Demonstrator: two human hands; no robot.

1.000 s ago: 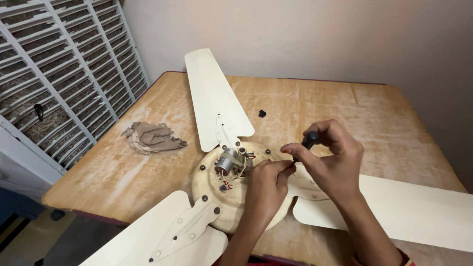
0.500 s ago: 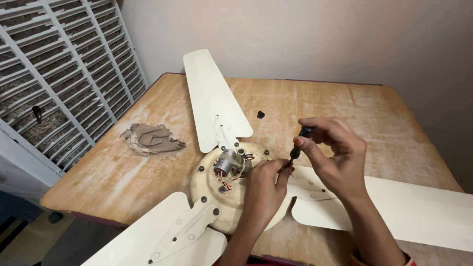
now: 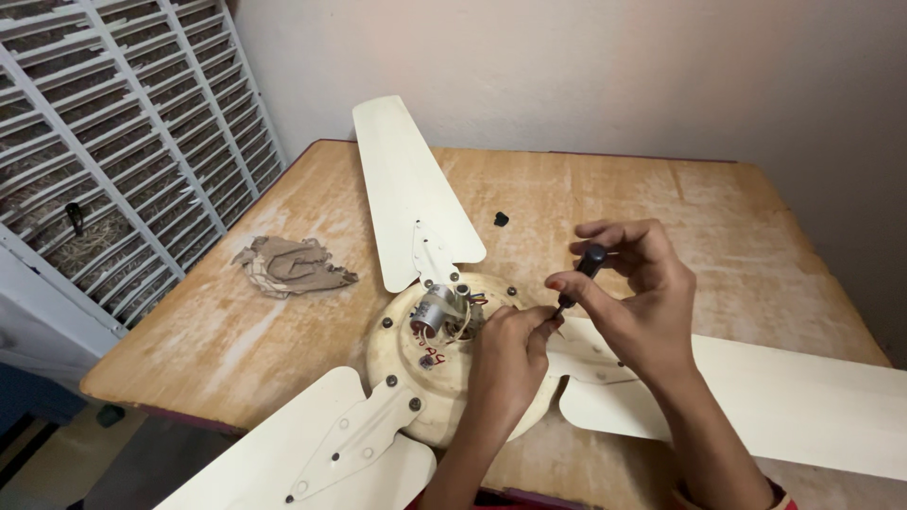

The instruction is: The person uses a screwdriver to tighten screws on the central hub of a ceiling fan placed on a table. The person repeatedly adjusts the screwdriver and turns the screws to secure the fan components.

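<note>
- We cannot see the tip of the small black-handled screwdriver [image 3: 578, 279]; our left hand [image 3: 505, 364] hides it and pinches its shaft
- Our right hand [image 3: 638, 293] grips its handle over the round cream fan motor [image 3: 444, 364]
- A crumpled brown rag [image 3: 288, 266] lies well apart on the worn wooden table [image 3: 605, 198]

My way across the table [image 3: 718, 203] is open along its far edge and far right corner, apart from a small black bit [image 3: 500, 219]. A crumpled rag [image 3: 290, 265] blocks the left edge. Three fan blades [image 3: 406, 189] fence off the middle, and the near edge is crowded by the round fan body [image 3: 425, 373].
</note>
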